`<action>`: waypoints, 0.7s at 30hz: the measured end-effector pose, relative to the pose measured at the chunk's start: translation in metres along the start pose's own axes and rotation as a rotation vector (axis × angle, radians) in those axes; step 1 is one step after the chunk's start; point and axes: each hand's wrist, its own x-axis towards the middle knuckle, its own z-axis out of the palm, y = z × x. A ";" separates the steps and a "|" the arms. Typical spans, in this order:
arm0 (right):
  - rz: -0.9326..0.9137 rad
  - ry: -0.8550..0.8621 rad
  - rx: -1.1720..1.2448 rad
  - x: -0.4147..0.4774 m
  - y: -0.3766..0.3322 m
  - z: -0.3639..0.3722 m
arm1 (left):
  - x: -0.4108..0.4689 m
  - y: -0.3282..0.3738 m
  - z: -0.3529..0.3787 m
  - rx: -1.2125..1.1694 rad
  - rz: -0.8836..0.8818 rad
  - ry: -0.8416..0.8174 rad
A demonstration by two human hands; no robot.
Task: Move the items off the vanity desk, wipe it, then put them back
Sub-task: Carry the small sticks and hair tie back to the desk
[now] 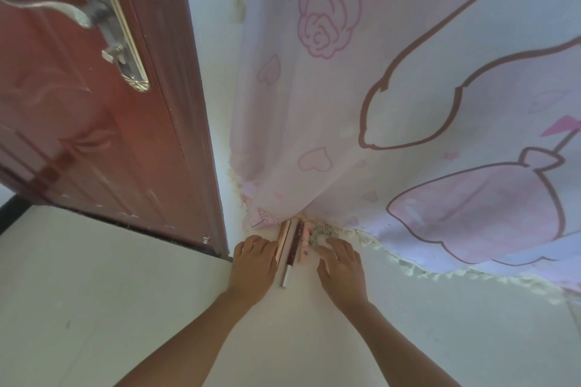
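Observation:
Three slim cosmetic sticks lie side by side on the pale floor at the foot of a curtain: a rose-gold tube (283, 240), a dark red one with a silver end (291, 256) and a pink one (305, 245). A small grey lumpy item (319, 233) lies just right of them. My left hand (253, 264) rests flat on the floor, its fingers against the rose-gold tube. My right hand (341, 267) lies flat on the other side, fingertips touching the grey item and the pink stick. Neither hand grips anything.
A pink cartoon-print curtain (393, 104) hangs down to the floor on the right, its crumbly yellowish hem (408, 267) trailing. A red-brown door (103, 122) with a silver handle (94, 12) stands at the left. A white wall strip (217, 72) separates them.

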 end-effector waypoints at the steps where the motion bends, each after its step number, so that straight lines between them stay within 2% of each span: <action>1: -0.014 0.007 -0.009 -0.001 0.000 0.000 | -0.001 -0.001 0.000 -0.004 0.009 0.001; 7: -0.070 0.072 -0.044 -0.002 0.001 -0.002 | -0.001 -0.004 -0.007 -0.032 0.111 0.041; 10: -0.108 0.084 -0.059 0.001 -0.001 -0.007 | -0.004 -0.009 -0.015 -0.020 0.105 0.008; 14: -0.184 0.088 -0.021 0.008 -0.011 -0.010 | -0.016 -0.020 -0.033 0.042 0.010 -0.111; 21: -0.343 0.091 0.017 0.033 -0.045 -0.024 | -0.050 -0.032 -0.085 0.182 -0.189 0.010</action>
